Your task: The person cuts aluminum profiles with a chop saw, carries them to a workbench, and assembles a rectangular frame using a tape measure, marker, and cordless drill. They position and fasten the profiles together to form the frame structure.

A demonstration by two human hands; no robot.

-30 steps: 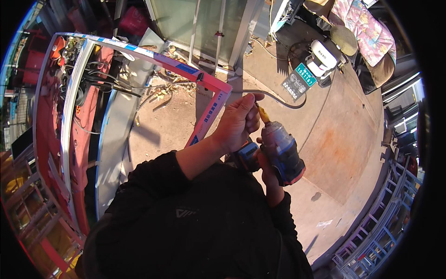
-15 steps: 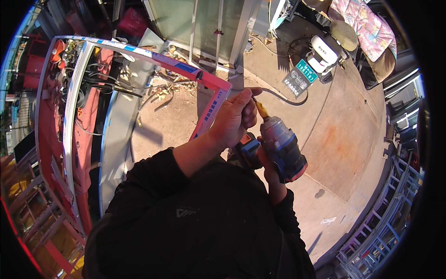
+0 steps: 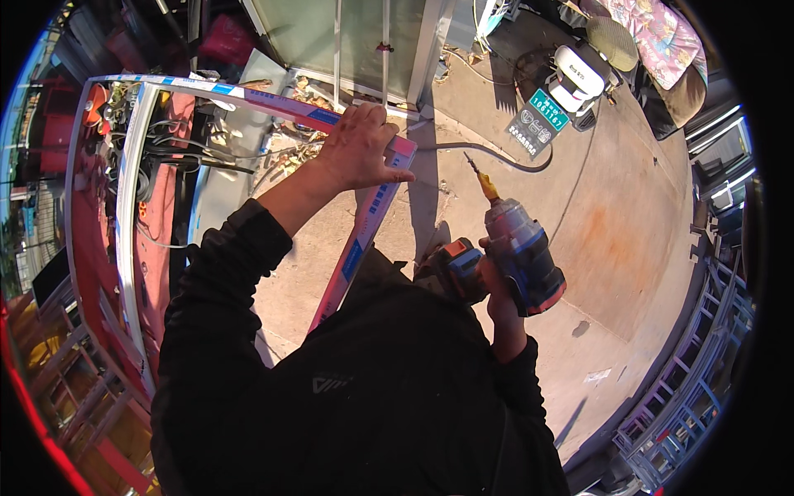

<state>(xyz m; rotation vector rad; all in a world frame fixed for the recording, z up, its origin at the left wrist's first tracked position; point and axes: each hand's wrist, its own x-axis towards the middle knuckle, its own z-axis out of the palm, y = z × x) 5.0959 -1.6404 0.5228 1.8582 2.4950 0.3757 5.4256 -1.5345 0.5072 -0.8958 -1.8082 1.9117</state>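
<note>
My left hand (image 3: 354,153) lies over the corner of a window-like frame (image 3: 374,217) wrapped in pink, white and blue film. Its fingers bend over the far bar, and the thumb sticks out to the right beside the corner. In my right hand (image 3: 499,302) is a cordless drill driver (image 3: 519,248), blue and black with a grey nose and an orange-marked battery pack. A thin bit with a yellow sleeve (image 3: 486,183) points up and away from it, touching nothing. The drill's body hides part of my right fingers.
Glass panels (image 3: 306,37) lean at the far side. A dark hose (image 3: 496,161) runs over the concrete floor (image 3: 604,248). Back right are a white seat-like object (image 3: 579,70) and a green plate (image 3: 550,109). Ladders (image 3: 678,388) lie at right, cables (image 3: 169,149) at left.
My left hand has left the drill bit and moved left onto the frame's corner. The drill has shifted slightly right, its bit now uncovered.
</note>
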